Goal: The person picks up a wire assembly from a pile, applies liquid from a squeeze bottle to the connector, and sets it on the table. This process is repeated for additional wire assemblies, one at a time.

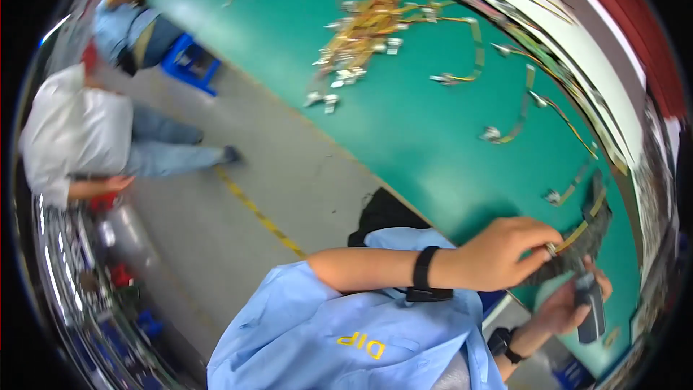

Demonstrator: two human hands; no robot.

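A worker in a light blue smock is leaning over a green workbench [404, 123], seen from the head camera. The left hand [505, 253], a black wristband [424, 274] on its forearm, is curling over and pinching the near end of a dark ribbed wire bundle [588, 235] that is lying on the bench just beyond the fingertips. A thin yellow wire [577, 231] is running along the bundle from between the fingers. The right hand [570, 303], wearing a black wristwatch [504, 343], is sitting just below the left hand and wrapping its fingers around a dark grey handheld tool [590, 307], which is standing roughly upright, its top touching the bundle.

Farther out on the bench, well beyond both hands, a heap of yellow wire harnesses with white connectors [364, 29] is lying spread about, and single connector leads [498, 133] are trailing between that heap and the hands.

Well off to the left of the hands, across a grey floor with a yellow line [256, 209], a person in a white shirt and jeans [79, 137] is crouching, and another in blue [126, 29] is sitting by a blue stool [191, 65].
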